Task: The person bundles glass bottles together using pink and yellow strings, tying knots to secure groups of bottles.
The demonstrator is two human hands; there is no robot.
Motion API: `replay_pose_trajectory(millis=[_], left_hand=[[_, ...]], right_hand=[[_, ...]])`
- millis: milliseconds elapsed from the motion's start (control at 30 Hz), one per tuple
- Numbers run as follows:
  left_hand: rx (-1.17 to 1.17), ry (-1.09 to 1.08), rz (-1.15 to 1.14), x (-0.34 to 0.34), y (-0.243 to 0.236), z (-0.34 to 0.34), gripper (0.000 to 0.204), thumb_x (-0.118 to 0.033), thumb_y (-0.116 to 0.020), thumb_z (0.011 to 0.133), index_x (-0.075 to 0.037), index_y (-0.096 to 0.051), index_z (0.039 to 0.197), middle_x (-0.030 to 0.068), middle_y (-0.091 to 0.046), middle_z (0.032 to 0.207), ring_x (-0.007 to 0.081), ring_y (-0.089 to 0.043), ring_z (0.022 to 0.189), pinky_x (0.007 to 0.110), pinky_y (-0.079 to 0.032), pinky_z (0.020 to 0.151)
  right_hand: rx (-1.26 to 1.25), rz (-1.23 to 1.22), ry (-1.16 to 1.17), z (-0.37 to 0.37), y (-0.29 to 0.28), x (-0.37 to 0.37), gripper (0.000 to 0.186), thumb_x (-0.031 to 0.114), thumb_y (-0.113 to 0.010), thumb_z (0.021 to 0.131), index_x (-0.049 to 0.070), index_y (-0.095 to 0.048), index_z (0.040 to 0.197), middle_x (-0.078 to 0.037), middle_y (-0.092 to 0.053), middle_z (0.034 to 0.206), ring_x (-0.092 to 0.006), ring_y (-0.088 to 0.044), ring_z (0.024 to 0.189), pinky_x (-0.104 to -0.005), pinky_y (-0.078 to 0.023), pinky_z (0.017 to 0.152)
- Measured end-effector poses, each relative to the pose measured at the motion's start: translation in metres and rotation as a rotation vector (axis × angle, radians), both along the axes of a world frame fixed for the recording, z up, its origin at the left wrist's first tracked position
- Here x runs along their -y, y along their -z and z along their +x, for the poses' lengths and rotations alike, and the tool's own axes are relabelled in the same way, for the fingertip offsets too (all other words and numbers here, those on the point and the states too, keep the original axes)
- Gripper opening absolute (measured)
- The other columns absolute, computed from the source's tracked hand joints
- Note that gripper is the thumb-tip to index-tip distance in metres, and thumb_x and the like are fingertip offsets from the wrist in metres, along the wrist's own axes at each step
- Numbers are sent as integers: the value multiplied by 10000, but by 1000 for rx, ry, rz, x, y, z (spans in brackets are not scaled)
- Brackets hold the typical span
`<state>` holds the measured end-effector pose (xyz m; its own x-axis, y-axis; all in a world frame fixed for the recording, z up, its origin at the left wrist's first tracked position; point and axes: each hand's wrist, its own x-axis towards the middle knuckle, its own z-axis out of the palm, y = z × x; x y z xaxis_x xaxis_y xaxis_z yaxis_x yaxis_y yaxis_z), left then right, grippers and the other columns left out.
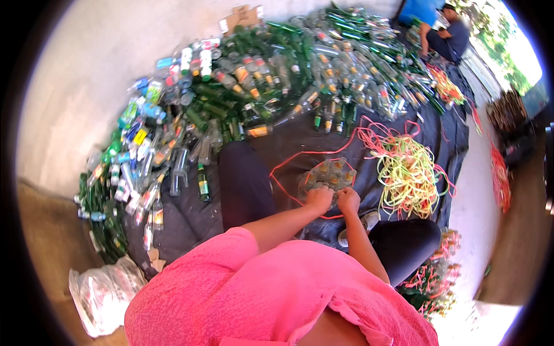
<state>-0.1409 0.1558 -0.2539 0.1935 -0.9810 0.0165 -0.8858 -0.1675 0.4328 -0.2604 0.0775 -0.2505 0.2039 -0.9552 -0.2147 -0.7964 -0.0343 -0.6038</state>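
Note:
A bundle of several clear glass bottles (324, 170) stands on the black sheet between my legs, a red strap (291, 154) running round it in a wide loose loop. My left hand (319, 199) and my right hand (348, 198) are close together at the bundle's near side, both with fingers closed; whether they pinch the strap or the bottles is too small to make out. A tangled pile of yellow-green and red straps (407, 176) lies to the right of the bundle.
Loose green and clear bottles (271, 63) heap along the wall. A co-worker (450, 40) sits at the back right by a blue container (416, 10). Strapped bottles (430, 274) stand by my right leg. A white plastic sack (101, 297) lies at the lower left.

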Motion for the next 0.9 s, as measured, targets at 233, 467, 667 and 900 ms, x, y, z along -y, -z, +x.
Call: replay_pose_trajectory(millis=[233,467,667,900], left_hand=[[-27,-15,-52,-1,2,-3,179,-194,-519,871,-91,-665,882,132,-658,900,302,-680,847,449,-542,704],[-50,-47,-94,-4,8,-2,186,-208,-527,860,-110,-684,845,136,-659,903,317,-677,862,458,-538,712],[-45,-39,-61,-1,10,-3,162,-195,-554,839,-111,-694,844,129,-664,900,301,-673,868,448,-533,717],[-58,-60,48,2,10,-10,190,-186,-545,848,-92,-709,871,143,-682,975,290,-674,935,438,-538,755]], right_hand=[[-21,-61,6,-4,11,1,227,273,-691,789,52,-718,830,-187,-699,840,-355,-678,836,-436,-514,784],[-79,-127,-25,-2,14,-1,255,277,-721,796,24,-696,806,-203,-694,825,-369,-675,819,-451,-514,762],[-122,-157,-45,-5,18,-2,233,247,-706,804,18,-674,826,-216,-685,857,-392,-667,841,-471,-511,772],[-92,-127,-10,-7,26,1,227,250,-742,782,33,-677,803,-183,-698,813,-365,-672,776,-455,-508,732]])
